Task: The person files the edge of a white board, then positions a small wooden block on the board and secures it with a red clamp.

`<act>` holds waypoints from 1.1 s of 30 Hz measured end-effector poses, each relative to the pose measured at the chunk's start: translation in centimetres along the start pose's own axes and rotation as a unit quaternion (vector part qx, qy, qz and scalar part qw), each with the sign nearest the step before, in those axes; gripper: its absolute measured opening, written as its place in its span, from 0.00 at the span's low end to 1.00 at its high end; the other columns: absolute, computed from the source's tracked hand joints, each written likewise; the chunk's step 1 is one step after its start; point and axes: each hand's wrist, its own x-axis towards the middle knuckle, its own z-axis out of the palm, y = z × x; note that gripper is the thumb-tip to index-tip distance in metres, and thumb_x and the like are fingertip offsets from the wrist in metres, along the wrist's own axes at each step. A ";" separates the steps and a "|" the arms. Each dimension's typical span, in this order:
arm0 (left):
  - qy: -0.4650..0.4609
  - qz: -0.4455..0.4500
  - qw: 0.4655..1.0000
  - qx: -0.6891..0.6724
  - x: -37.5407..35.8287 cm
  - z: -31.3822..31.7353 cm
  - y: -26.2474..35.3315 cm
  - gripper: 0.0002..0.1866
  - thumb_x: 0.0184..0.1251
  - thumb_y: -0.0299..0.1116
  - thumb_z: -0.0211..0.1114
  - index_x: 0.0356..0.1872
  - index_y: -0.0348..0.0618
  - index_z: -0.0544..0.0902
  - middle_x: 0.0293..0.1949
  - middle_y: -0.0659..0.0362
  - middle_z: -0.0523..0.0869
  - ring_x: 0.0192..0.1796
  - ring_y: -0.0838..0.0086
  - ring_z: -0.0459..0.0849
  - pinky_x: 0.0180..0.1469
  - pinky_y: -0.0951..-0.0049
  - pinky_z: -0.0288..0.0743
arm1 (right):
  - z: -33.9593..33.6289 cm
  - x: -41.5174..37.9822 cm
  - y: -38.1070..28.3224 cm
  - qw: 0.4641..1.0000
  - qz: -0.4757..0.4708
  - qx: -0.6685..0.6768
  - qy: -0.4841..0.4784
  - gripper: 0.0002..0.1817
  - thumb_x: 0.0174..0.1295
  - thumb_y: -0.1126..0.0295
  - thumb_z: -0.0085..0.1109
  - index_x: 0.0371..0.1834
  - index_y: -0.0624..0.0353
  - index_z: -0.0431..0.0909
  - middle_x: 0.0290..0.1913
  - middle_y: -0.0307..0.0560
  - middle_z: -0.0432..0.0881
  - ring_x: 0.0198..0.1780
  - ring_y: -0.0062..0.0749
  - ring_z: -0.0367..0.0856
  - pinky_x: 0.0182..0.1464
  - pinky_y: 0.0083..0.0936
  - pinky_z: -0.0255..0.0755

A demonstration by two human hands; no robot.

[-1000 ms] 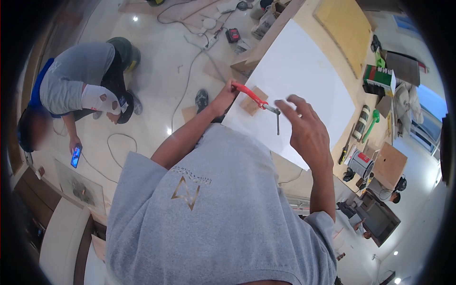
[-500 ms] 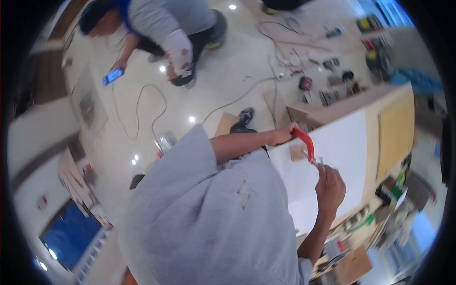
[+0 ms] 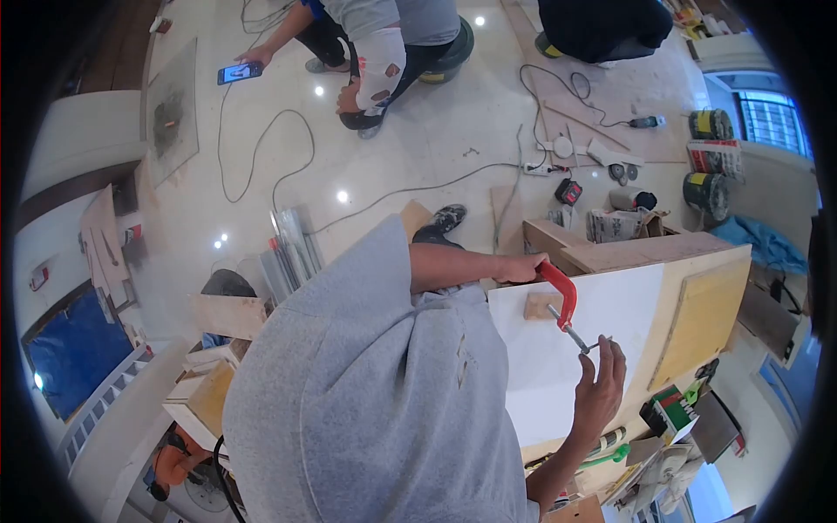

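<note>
A red C-clamp (image 3: 562, 292) reaches over the edge of a white panel (image 3: 580, 379). My left hand (image 3: 520, 267) is wrapped round the top of its frame at that edge. The clamp's screw points down and right, with its end by a small wooden block (image 3: 542, 306) on the panel. My right hand (image 3: 602, 375) is at the other end of the screw, thumb and fingers apart around the small crossbar handle, fingertips close to it; whether they touch it is unclear.
A crouching person holds a phone (image 3: 240, 73) at the upper left. Another person (image 3: 606, 30) is at the top. Cables (image 3: 418, 188) cross the floor. A yellow board (image 3: 700, 324), buckets (image 3: 706, 193) and tools lie to the right. Metal profiles (image 3: 295, 244) stand behind my left arm.
The view has shifted and sharpened. My right hand's fingers, closed at the screw handle before, have spread. My left hand remains on the clamp.
</note>
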 end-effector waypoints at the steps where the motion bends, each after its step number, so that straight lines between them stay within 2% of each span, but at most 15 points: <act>1: 0.000 0.004 1.000 0.005 -0.1 -0.1 0.2 0.17 0.78 0.30 0.70 0.60 0.43 0.74 0.51 0.59 0.84 0.54 0.74 0.79 0.57 0.66 0.76 | -0.1 0.0 0.4 1.000 -0.006 -0.025 -0.001 0.22 0.69 0.70 0.72 0.66 0.52 0.84 0.55 0.54 0.86 0.54 0.49 0.85 0.50 0.46 0.82; 2: -0.003 -0.003 1.000 0.015 -0.3 -0.1 0.4 0.16 0.79 0.28 0.68 0.60 0.43 0.73 0.52 0.59 0.83 0.55 0.75 0.78 0.59 0.68 0.75 | 0.0 0.2 0.2 1.000 0.001 -0.004 0.025 0.17 0.63 0.65 0.78 0.54 0.54 0.88 0.53 0.52 0.86 0.53 0.48 0.85 0.49 0.44 0.82; 5: -0.005 -0.010 0.999 0.030 -0.9 0.0 1.4 0.15 0.80 0.26 0.66 0.60 0.43 0.73 0.52 0.59 0.81 0.57 0.75 0.77 0.62 0.70 0.73 | 0.3 -0.3 0.5 0.999 -0.001 -0.021 0.029 0.11 0.66 0.65 0.76 0.43 0.60 0.88 0.48 0.52 0.86 0.47 0.47 0.85 0.44 0.42 0.81; 8: 0.007 0.016 1.000 0.025 -0.2 0.0 0.0 0.17 0.77 0.27 0.67 0.61 0.43 0.75 0.52 0.57 0.84 0.55 0.73 0.78 0.59 0.66 0.75 | 1.1 -1.4 0.5 0.986 0.151 0.028 -0.067 0.11 0.67 0.66 0.76 0.36 0.62 0.86 0.42 0.52 0.86 0.41 0.47 0.84 0.39 0.39 0.79; 11: -0.021 0.081 0.996 0.035 -0.8 -0.9 -1.0 0.18 0.75 0.23 0.64 0.63 0.43 0.75 0.55 0.57 0.82 0.59 0.72 0.77 0.64 0.65 0.73 | 2.5 -2.3 0.8 0.978 0.193 0.042 -0.064 0.10 0.67 0.67 0.76 0.38 0.63 0.86 0.37 0.52 0.84 0.36 0.46 0.83 0.37 0.37 0.78; 12: -0.047 0.134 0.990 0.022 -0.3 -1.2 -2.2 0.18 0.74 0.22 0.62 0.63 0.43 0.75 0.56 0.57 0.82 0.61 0.71 0.77 0.67 0.64 0.72 | 2.8 -2.8 0.5 0.977 0.191 0.093 -0.012 0.11 0.65 0.68 0.77 0.41 0.63 0.86 0.39 0.52 0.85 0.36 0.43 0.84 0.37 0.36 0.78; 13: -0.055 0.091 0.994 -0.021 -0.6 -1.0 -1.6 0.18 0.76 0.22 0.62 0.64 0.44 0.74 0.58 0.56 0.82 0.63 0.71 0.77 0.68 0.64 0.72 | 3.5 -3.1 0.1 0.971 0.191 0.134 0.047 0.13 0.64 0.69 0.78 0.45 0.63 0.86 0.41 0.51 0.85 0.37 0.41 0.84 0.38 0.36 0.79; 14: -0.059 0.047 0.995 -0.066 -0.9 -0.7 -1.0 0.18 0.77 0.22 0.61 0.64 0.44 0.74 0.59 0.56 0.82 0.64 0.72 0.78 0.70 0.64 0.72 | 4.1 -3.9 0.3 0.948 0.235 0.205 0.057 0.22 0.60 0.71 0.81 0.56 0.63 0.83 0.47 0.50 0.86 0.37 0.38 0.84 0.39 0.35 0.81; 15: -0.059 0.003 0.992 -0.109 -1.1 -0.4 -0.5 0.18 0.78 0.22 0.61 0.65 0.44 0.74 0.61 0.56 0.82 0.66 0.72 0.78 0.71 0.65 0.72 | 4.8 -5.0 1.3 0.936 0.249 0.249 -0.002 0.42 0.54 0.69 0.86 0.73 0.60 0.75 0.61 0.51 0.83 0.46 0.37 0.85 0.43 0.33 0.83; 17: -0.036 -0.045 0.996 -0.072 -1.5 -0.1 1.5 0.17 0.83 0.26 0.61 0.67 0.44 0.72 0.62 0.55 0.82 0.66 0.73 0.80 0.69 0.66 0.75 | 8.4 -6.5 0.7 0.879 0.310 0.358 -0.052 0.59 0.48 0.63 0.90 0.83 0.62 0.62 0.75 0.57 0.73 0.63 0.44 0.83 0.55 0.37 0.83; 19: -0.032 -0.052 0.998 -0.019 -1.0 0.0 2.0 0.17 0.85 0.23 0.57 0.68 0.43 0.71 0.65 0.55 0.81 0.69 0.73 0.79 0.73 0.69 0.73 | 13.2 -6.9 0.6 0.934 0.255 0.244 -0.050 0.71 0.44 0.57 0.93 0.87 0.66 0.51 0.83 0.62 0.63 0.78 0.52 0.70 0.70 0.45 0.76; 22: -0.028 -0.061 0.998 0.001 -1.9 -0.3 3.1 0.17 0.86 0.22 0.54 0.69 0.44 0.71 0.67 0.56 0.81 0.71 0.74 0.78 0.75 0.71 0.71 | 15.1 -3.7 -2.5 0.945 0.236 0.222 0.045 0.71 0.45 0.54 0.92 0.88 0.62 0.51 0.84 0.63 0.60 0.81 0.59 0.65 0.75 0.51 0.71; 25: -0.023 -0.052 0.998 -0.007 -2.2 -0.2 3.5 0.16 0.86 0.23 0.57 0.68 0.43 0.70 0.65 0.56 0.81 0.68 0.74 0.79 0.71 0.70 0.74 | 17.2 -1.5 -3.2 0.956 0.239 0.167 0.038 0.69 0.48 0.51 0.90 0.86 0.66 0.52 0.83 0.65 0.61 0.81 0.62 0.61 0.78 0.51 0.66; 26: -0.021 -0.046 0.999 -0.011 -2.2 -0.1 3.4 0.17 0.85 0.25 0.59 0.68 0.43 0.70 0.64 0.55 0.82 0.67 0.74 0.80 0.69 0.69 0.76 | 17.4 -1.2 -3.3 0.962 0.239 0.131 0.019 0.62 0.50 0.50 0.88 0.83 0.64 0.59 0.80 0.63 0.65 0.80 0.60 0.63 0.77 0.51 0.67; 33: -0.036 -0.054 0.998 -0.026 -1.9 -0.4 2.8 0.18 0.87 0.23 0.55 0.71 0.45 0.70 0.69 0.55 0.80 0.73 0.73 0.78 0.77 0.70 0.70 | 17.6 -1.3 -1.2 0.974 0.157 0.159 0.029 0.53 0.50 0.54 0.88 0.78 0.59 0.69 0.74 0.61 0.71 0.77 0.59 0.66 0.75 0.53 0.67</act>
